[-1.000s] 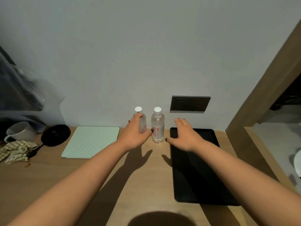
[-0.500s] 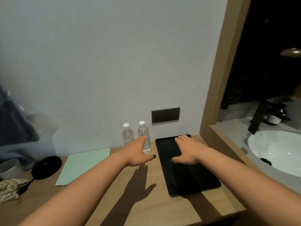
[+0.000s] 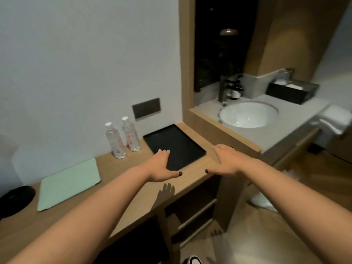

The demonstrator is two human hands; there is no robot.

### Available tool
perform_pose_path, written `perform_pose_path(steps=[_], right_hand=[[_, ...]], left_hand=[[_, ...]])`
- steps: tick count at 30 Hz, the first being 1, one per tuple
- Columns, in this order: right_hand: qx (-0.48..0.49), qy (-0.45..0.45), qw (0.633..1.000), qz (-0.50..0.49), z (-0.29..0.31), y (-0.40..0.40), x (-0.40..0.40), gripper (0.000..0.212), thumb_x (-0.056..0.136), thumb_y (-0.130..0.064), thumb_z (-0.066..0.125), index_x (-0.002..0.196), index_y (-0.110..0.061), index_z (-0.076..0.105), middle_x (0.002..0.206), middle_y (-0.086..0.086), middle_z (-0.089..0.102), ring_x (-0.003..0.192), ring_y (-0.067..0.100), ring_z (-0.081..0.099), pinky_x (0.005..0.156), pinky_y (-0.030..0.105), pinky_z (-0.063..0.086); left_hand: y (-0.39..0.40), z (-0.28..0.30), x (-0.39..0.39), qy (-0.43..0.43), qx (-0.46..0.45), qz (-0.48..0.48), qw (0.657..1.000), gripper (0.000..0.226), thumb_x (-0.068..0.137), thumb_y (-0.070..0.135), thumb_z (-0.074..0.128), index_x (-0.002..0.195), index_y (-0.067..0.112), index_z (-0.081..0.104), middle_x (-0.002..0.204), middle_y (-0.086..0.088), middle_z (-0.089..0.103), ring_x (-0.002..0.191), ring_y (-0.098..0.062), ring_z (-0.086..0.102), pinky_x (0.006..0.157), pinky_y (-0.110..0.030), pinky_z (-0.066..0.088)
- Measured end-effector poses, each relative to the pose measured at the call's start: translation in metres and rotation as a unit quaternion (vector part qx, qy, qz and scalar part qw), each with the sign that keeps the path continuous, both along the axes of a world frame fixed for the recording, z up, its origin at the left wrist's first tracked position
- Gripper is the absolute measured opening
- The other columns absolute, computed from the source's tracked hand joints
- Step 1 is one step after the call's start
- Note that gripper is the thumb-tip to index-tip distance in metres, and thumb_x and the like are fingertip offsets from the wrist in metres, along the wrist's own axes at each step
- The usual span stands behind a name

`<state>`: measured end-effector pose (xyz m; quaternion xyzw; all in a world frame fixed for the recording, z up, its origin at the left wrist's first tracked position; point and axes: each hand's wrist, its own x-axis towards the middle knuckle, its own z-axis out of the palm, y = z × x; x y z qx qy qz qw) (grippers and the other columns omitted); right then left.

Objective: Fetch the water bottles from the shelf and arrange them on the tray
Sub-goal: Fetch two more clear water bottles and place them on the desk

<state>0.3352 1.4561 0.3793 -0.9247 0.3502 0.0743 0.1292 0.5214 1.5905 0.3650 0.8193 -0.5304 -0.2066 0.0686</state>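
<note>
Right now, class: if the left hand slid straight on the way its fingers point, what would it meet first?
The left hand points up and away over the black tray, so it would probably cross the bare tray first, then reach the wall near the socket plate. Depth is uncertain.

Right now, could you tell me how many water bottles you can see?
2. Both stand upright on the wooden counter by the wall, left of the black tray: the left bottle and the right bottle. None is on the tray.
</note>
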Motion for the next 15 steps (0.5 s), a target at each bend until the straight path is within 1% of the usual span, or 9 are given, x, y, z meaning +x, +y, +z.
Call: perform_pose_path(steps=[3,6,8,10,11,13,15], right_hand=[[-0.010,0.021,0.999,-0.044,0.002,0.001,-0.057,0.086,0.085,-0.054,0.057,0.148,-0.007,0.023,0.154,0.011,0.027,0.141,0.027,0.026,0.116,0.040,0.026],[-0.009,0.029,0.995,-0.098,0.001,-0.003,-0.107,0.089,0.082,-0.057,0.058,0.147,-0.007,0.024,0.154,0.011,0.027,0.142,0.028,0.027,0.115,0.041,0.027],[-0.004,0.031,0.991,-0.127,0.000,-0.006,-0.137,0.088,0.082,-0.058,0.058,0.146,-0.007,0.026,0.153,0.010,0.030,0.140,0.028,0.029,0.113,0.041,0.030],[0.006,0.036,0.987,-0.156,-0.002,-0.011,-0.165,0.089,0.082,-0.058,0.058,0.147,-0.008,0.024,0.153,0.010,0.030,0.140,0.027,0.029,0.112,0.040,0.032],[0.011,0.041,0.984,-0.172,-0.002,-0.015,-0.181,0.090,0.081,-0.059,0.058,0.148,-0.009,0.024,0.153,0.010,0.030,0.140,0.028,0.031,0.110,0.041,0.034],[0.016,0.051,0.979,-0.196,-0.003,-0.027,-0.213,0.091,0.078,-0.062,0.058,0.146,-0.010,0.028,0.150,0.010,0.035,0.136,0.029,0.037,0.106,0.042,0.039],[0.017,0.055,0.974,-0.219,-0.002,-0.043,-0.245,0.092,0.074,-0.065,0.059,0.144,-0.011,0.031,0.148,0.009,0.038,0.133,0.029,0.041,0.103,0.043,0.043]], left_hand=[[-0.018,-0.003,-0.041,0.010,0.002,-0.056,0.998,0.096,0.085,0.054,0.060,0.153,0.011,0.006,0.162,-0.006,0.009,0.149,-0.020,0.000,0.120,-0.037,0.014],[-0.042,-0.001,-0.083,0.014,-0.004,-0.112,0.994,0.096,0.084,0.051,0.063,0.153,0.014,0.008,0.161,-0.005,0.011,0.149,-0.019,0.002,0.120,-0.036,0.015],[-0.060,0.002,-0.111,0.005,0.008,-0.151,0.989,0.094,0.083,0.050,0.064,0.152,0.014,0.012,0.160,-0.007,0.016,0.148,-0.021,0.011,0.118,-0.035,0.019],[-0.078,0.004,-0.137,-0.006,0.024,-0.176,0.984,0.091,0.082,0.049,0.066,0.151,0.014,0.018,0.157,-0.007,0.026,0.144,-0.024,0.026,0.116,-0.036,0.028],[-0.089,0.004,-0.151,-0.006,0.029,-0.187,0.982,0.092,0.081,0.050,0.066,0.151,0.015,0.018,0.156,-0.007,0.029,0.142,-0.025,0.030,0.114,-0.038,0.030],[-0.111,0.004,-0.180,-0.007,0.033,-0.204,0.978,0.096,0.080,0.051,0.067,0.152,0.017,0.014,0.157,-0.007,0.026,0.142,-0.024,0.029,0.115,-0.040,0.031],[-0.134,0.006,-0.211,-0.010,0.029,-0.217,0.976,0.097,0.081,0.049,0.067,0.153,0.017,0.010,0.159,-0.007,0.021,0.144,-0.025,0.024,0.116,-0.037,0.027]])
